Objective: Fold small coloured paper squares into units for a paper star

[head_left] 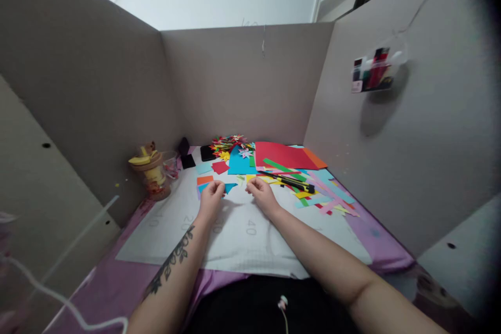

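Grasping a small pointed piece of bright blue paper [231,187], the grip of the left hand [213,195] is positioned above the middle of a white sheet bearing printed numbers [238,250], which covers most of the purple-covered tabletop [391,255]. The blue piece projects from the left fingertips toward the right hand [260,192]; its tip is apart from the right fingers. The right grip has its fingers curled together; whether it is clenched on anything cannot be told from this view. Just beyond the left hand lies an orange paper rectangle [205,180]. Farther back are a pale blue paper square [204,168], a red paper square [220,167] and a larger blue paper sheet [238,163]. A cluster of multicoloured folded paper stars [228,144] is located near the rear panel [246,83]. Right of the stars, a large red paper sheet [279,155] partly overlies an orange paper sheet [314,158]. Beyond the right hand, a slender yellow-and-black tool [295,182] rests diagonally among loose multicoloured paper strips [332,190]. A brown pot-shaped container [154,180] stands at the left edge.
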`<state>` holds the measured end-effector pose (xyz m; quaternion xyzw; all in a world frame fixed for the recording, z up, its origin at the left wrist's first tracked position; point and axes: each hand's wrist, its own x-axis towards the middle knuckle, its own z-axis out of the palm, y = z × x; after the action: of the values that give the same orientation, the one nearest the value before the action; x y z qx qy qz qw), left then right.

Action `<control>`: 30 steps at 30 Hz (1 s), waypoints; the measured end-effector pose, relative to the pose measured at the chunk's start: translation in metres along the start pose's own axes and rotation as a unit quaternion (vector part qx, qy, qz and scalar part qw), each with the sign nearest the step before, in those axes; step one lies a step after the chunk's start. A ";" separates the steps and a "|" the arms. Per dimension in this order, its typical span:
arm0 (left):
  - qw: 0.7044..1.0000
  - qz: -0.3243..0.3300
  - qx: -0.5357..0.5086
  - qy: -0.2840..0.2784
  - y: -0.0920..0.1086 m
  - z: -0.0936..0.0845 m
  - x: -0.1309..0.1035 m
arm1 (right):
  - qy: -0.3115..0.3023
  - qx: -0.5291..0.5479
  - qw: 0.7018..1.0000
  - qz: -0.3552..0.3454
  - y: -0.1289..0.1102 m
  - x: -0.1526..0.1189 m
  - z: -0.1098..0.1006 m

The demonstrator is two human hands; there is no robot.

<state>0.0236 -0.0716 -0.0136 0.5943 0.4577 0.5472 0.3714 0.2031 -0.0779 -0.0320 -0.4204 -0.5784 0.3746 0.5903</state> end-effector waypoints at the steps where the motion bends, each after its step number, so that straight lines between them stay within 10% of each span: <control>1: 1.000 -0.012 -0.018 0.001 0.000 0.001 0.000 | -0.004 0.009 1.000 0.006 0.000 0.000 0.002; 17: 0.992 0.029 -0.002 -0.126 -0.002 0.015 -0.009 | 0.044 0.001 0.999 0.010 -0.008 -0.006 0.014; 30: 0.995 -0.001 -0.014 -0.101 -0.010 0.013 -0.007 | -0.010 -0.001 1.000 -0.018 0.003 -0.008 0.023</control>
<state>0.0349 -0.0746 -0.0264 0.6410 0.4104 0.4904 0.4246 0.1798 -0.0825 -0.0384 -0.4065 -0.5923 0.3674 0.5907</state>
